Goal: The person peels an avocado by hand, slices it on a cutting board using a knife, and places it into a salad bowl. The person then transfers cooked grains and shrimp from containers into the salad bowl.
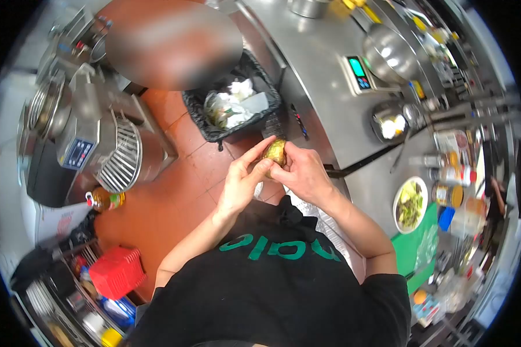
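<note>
A pale digital scale (pixel 363 79) with a green-lit display (pixel 356 67) is resting inward from the left edge of the grey steel counter (pixel 318 55). A red plastic basket (pixel 117 273) is sitting at the metal rack's (pixel 82 291) edge.

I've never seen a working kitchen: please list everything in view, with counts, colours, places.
Food piece: one, yellowish, both hands
Lined bin: one, black, floor ahead
Metal machine: one, silver, left
Bottle: one, amber, left
Basket: one, red, lower left
Counter: one, silver, right
Scale: one, pale, counter
Large bowl: one, silver, beside scale
Salad dish: one, white, counter
Board: one, green, beside dish
Jars: several, mixed, right
Smaller edge items: uncountable
Garment: one, black, below hands
Left hand, right hand: two, bare, centre
</note>
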The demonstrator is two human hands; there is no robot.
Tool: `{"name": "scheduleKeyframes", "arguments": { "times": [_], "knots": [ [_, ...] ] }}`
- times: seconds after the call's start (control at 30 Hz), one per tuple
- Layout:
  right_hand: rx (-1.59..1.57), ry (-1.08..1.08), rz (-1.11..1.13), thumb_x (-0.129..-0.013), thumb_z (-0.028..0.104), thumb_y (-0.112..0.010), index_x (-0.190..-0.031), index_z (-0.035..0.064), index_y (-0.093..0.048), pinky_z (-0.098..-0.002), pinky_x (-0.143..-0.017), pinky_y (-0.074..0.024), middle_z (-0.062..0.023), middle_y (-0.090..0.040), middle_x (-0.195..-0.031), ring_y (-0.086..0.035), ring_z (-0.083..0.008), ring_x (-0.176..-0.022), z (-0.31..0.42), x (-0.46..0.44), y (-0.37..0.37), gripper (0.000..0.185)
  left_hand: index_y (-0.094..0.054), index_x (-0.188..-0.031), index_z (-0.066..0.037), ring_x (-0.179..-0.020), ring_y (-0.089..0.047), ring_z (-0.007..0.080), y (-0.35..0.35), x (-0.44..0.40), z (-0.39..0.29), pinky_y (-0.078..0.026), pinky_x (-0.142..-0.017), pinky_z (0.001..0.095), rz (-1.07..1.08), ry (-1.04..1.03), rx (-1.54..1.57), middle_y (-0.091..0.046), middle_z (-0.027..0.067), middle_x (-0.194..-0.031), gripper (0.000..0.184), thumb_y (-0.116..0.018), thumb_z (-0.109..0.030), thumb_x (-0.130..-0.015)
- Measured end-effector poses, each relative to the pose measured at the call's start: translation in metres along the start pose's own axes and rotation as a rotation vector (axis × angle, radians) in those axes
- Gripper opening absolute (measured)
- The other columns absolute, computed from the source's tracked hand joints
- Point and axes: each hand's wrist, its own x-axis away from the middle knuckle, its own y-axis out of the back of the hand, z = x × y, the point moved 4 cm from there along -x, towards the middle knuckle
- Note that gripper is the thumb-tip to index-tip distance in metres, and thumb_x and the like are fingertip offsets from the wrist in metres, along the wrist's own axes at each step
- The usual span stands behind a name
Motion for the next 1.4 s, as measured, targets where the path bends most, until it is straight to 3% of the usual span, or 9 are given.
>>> {"name": "scheduleKeyframes", "arguments": {
  "times": [0.17, 0.23, 0.43, 0.7, 0.93, 1.17, 1.4],
  "knots": [
    [0.078, 0.108, 0.173, -0.076, 0.022, -0.067, -0.077, -0.0034, -0.052, -0.0331, -0.049, -0.0422, -0.0133, -0.054, -0.058, -0.054, -0.0194, -0.051, 0.028, -0.048, -0.036, 0.029, -0.046, -0.131, -0.002, -0.106, -0.052, 0.0147, 0.052, 0.006, -0.012, -0.040, -0.095, 0.0286, -0.178, -0.070, -0.021, -0.057, 0.0104, -0.116, 0.041, -0.051, -0.007, -0.091],
    [0.136, 0.223, 0.193, -0.075, 0.023, -0.067, -0.077, -0.0035, -0.052, -0.0345, -0.050, -0.0432, -0.0148, -0.055, -0.060, -0.057, -0.0224, -0.052, 0.036, -0.057, -0.043, 0.031, -0.047, -0.131, -0.002, -0.103, -0.054, 0.0146, 0.060, 0.008, -0.015, -0.045, -0.090, 0.0284, -0.242, -0.072, -0.021, -0.058, 0.0103, -0.114, 0.041, -0.053, -0.009, -0.091],
    [0.087, 0.169, 0.249, -0.075, 0.023, -0.066, -0.079, -0.0041, -0.055, -0.0335, -0.053, -0.0437, -0.0143, -0.056, -0.062, -0.054, -0.0215, -0.053, 0.032, -0.070, -0.035, 0.029, -0.046, -0.131, -0.004, -0.100, -0.057, 0.0164, 0.053, -0.003, -0.010, -0.054, -0.079, 0.0304, -0.287, -0.023, 0.239, -0.057, 0.0104, -0.114, 0.043, -0.056, -0.013, -0.090],
    [0.007, 0.149, 0.238, -0.075, 0.027, -0.065, -0.086, -0.0037, -0.060, -0.0339, -0.055, -0.0447, -0.0144, -0.058, -0.064, -0.055, -0.0214, -0.055, 0.018, -0.086, -0.024, 0.033, -0.042, -0.131, 0.002, -0.101, -0.058, 0.0195, 0.045, -0.025, -0.010, -0.055, -0.079, 0.0318, -0.299, -0.120, 0.225, -0.056, 0.0117, -0.116, 0.043, -0.053, -0.011, -0.092],
    [0.182, 0.174, 0.162, -0.073, 0.026, -0.064, -0.085, -0.0024, -0.059, -0.0399, -0.059, -0.0471, -0.0214, -0.060, -0.069, -0.061, -0.0353, -0.064, -0.001, -0.143, -0.027, 0.031, -0.042, -0.130, 0.002, -0.097, -0.061, 0.0202, 0.077, -0.085, 0.009, -0.057, -0.075, 0.0314, -0.291, 0.115, 0.330, -0.057, 0.0127, -0.116, 0.042, -0.052, -0.014, -0.093],
    [0.301, 0.132, 0.105, -0.076, 0.030, -0.061, -0.082, 0.0002, -0.062, -0.0432, -0.059, -0.0476, -0.0211, -0.060, -0.067, -0.061, -0.0373, -0.066, 0.013, -0.238, -0.063, 0.031, -0.043, -0.129, 0.004, -0.093, -0.062, 0.0200, 0.159, -0.156, 0.001, -0.058, -0.072, 0.0314, -0.272, 0.154, 0.277, -0.059, 0.0129, -0.109, 0.043, -0.053, -0.016, -0.093],
    [0.278, 0.021, 0.128, -0.075, 0.031, -0.061, -0.081, -0.0005, -0.062, -0.0441, -0.061, -0.0472, -0.0214, -0.060, -0.068, -0.061, -0.0379, -0.067, 0.030, -0.289, -0.074, 0.032, -0.044, -0.129, 0.004, -0.092, -0.062, 0.0195, 0.194, -0.192, -0.022, -0.059, -0.069, 0.0308, -0.284, 0.222, 0.229, -0.059, 0.0135, -0.110, 0.039, -0.051, -0.012, -0.093]
  ]
}}
